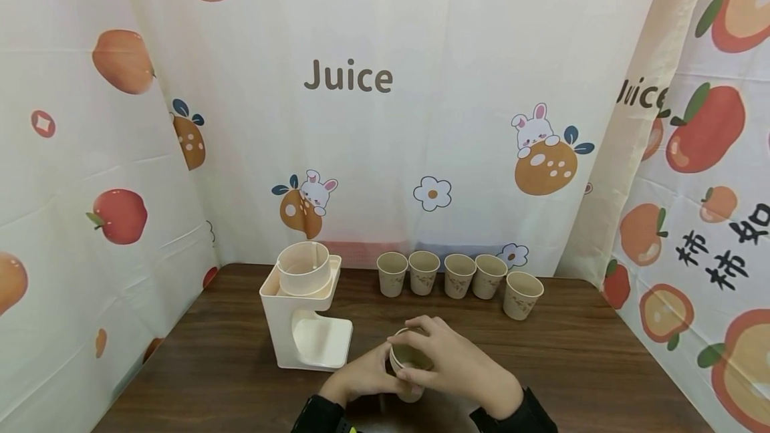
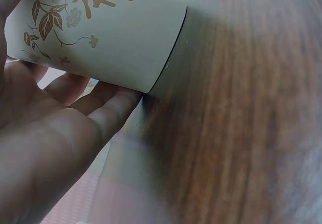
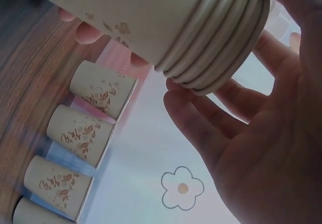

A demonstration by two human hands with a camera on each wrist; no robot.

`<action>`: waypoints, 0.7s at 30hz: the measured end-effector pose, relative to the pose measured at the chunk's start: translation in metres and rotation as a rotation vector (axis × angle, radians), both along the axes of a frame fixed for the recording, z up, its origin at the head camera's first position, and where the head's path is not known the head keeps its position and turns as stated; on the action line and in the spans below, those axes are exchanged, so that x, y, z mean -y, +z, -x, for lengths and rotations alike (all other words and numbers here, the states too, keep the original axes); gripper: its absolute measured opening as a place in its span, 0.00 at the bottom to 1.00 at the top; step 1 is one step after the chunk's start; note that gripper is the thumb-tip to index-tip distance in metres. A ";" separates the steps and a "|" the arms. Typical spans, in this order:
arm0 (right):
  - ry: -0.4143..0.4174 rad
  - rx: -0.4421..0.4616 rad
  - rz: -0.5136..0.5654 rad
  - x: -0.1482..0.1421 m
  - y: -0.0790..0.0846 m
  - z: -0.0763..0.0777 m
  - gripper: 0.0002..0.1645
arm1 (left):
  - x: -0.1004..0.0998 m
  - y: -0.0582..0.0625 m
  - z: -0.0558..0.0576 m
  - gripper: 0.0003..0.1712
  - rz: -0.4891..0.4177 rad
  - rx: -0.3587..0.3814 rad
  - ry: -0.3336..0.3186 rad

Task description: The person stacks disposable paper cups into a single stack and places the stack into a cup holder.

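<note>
A stack of nested beige paper cups (image 1: 412, 358) stands near the front of the table, with printed leaves and flowers on its side. My left hand (image 1: 368, 374) holds the stack around its side; in the left wrist view the fingers curl behind the printed cup (image 2: 110, 38), whose base is at the tabletop. My right hand (image 1: 448, 361) reaches over the top and grips the rims between thumb and fingers. Several stacked rims (image 3: 216, 38) show in the right wrist view. Whether the top cup is loose from the others I cannot tell.
Several single paper cups (image 1: 460, 276) stand upright in a row along the back of the brown wooden table (image 1: 571, 366). A cream-coloured machine (image 1: 278, 326) with a round top container (image 1: 303, 269) stands to the left of my hands. Printed curtains (image 1: 469, 52) enclose the table's back and sides.
</note>
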State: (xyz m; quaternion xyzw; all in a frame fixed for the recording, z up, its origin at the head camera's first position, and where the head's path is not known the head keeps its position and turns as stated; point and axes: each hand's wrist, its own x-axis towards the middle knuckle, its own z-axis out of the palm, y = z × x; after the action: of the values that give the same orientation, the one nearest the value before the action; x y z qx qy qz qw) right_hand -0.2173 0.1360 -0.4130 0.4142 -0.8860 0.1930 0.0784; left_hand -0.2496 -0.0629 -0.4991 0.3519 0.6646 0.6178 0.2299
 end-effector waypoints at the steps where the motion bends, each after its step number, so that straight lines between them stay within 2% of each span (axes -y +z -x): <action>1: -0.006 0.001 0.002 -0.001 0.000 0.000 0.25 | 0.000 0.000 0.000 0.35 -0.004 0.002 0.002; 3: -0.025 0.002 0.009 -0.004 0.000 -0.001 0.26 | -0.001 -0.001 0.001 0.38 -0.019 0.007 0.001; 10: -0.104 -0.076 0.038 -0.019 -0.001 0.003 0.25 | -0.001 -0.001 0.000 0.44 -0.047 0.025 0.001; 21: -0.216 -0.083 0.032 -0.048 -0.001 0.009 0.25 | -0.002 -0.003 0.002 0.42 -0.029 0.009 0.044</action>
State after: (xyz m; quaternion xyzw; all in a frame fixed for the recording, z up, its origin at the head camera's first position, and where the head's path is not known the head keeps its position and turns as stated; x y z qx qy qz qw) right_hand -0.2260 0.1838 -0.4138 0.3226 -0.9183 0.1804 0.1420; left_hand -0.2521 -0.0604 -0.5022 0.3377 0.6619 0.6340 0.2141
